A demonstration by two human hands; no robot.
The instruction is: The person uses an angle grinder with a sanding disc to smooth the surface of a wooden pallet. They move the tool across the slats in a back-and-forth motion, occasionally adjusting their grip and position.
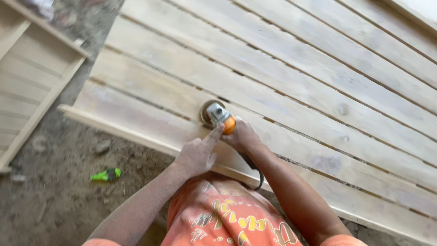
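Note:
An orange and silver angle grinder (218, 116) with a round sanding disc rests flat on a large panel of pale wooden planks (291, 77). My right hand (243, 135) is wrapped around the orange body of the grinder. My left hand (198, 155) lies beside it, its forefinger stretched up to touch the grinder's head. A black cord (255, 172) runs from the tool back toward my body. Both forearms are dusted with sawdust.
A second plank panel (27, 77) lies at the far left. A small green tool (105, 174) sits on the dusty dirt ground (59, 200) to the left of my arms. The panel's near edge (136, 135) runs diagonally past my hands.

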